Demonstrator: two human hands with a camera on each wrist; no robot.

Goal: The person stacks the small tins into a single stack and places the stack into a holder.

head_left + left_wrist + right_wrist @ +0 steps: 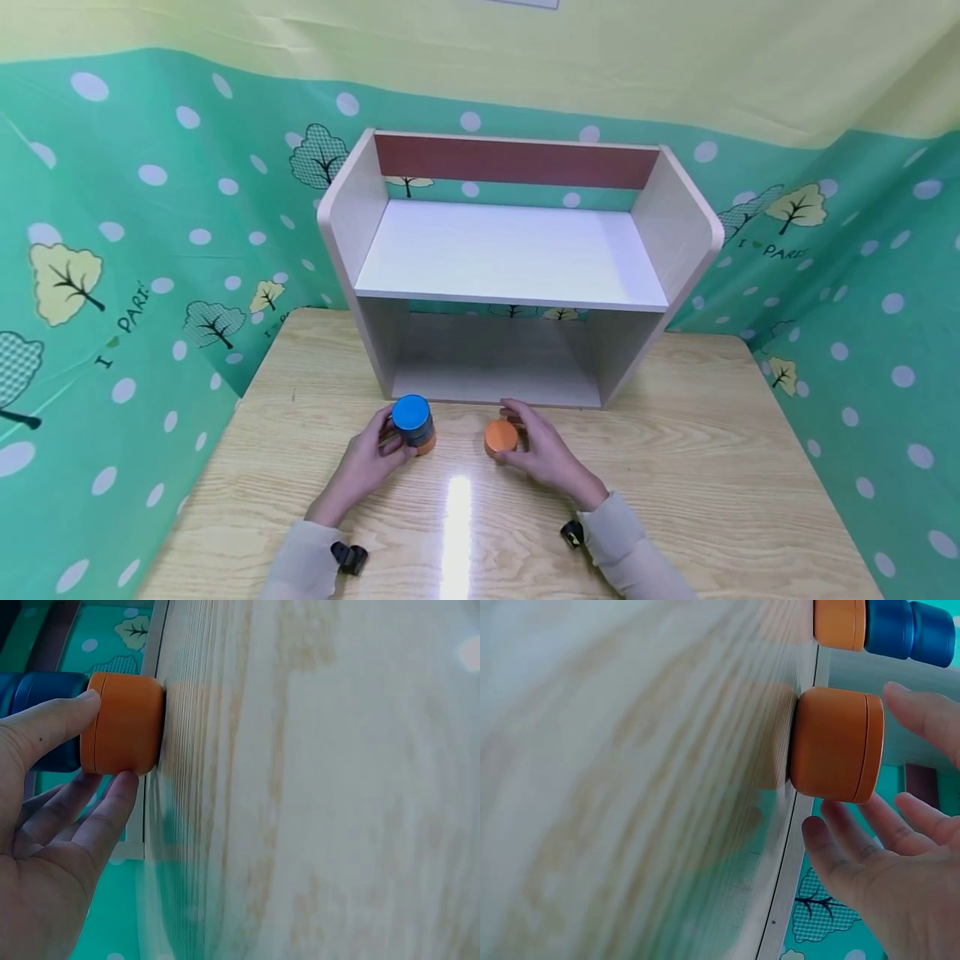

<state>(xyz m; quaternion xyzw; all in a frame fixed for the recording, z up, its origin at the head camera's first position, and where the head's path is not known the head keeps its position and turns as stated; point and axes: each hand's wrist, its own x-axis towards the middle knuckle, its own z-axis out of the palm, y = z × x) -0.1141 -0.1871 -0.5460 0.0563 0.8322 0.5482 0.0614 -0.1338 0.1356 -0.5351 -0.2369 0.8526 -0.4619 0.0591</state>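
A blue canister (412,413) stands on top of an orange canister (425,445) on the table, in front of the shelf's left part. My left hand (366,463) holds this stack from the left; in the left wrist view its thumb and fingertips touch the orange canister (124,724). A second orange canister (500,437) stands to the right, apart from the stack. Around its right side my right hand (549,454) is spread; in the right wrist view the fingers lie beside and below the orange canister (834,744), the thumb off its surface.
Behind the canisters stands a two-level white shelf (510,254) with a dark red back strip. The wooden table (720,467) extends to both sides, and a patterned green and yellow cloth (150,208) hangs around it.
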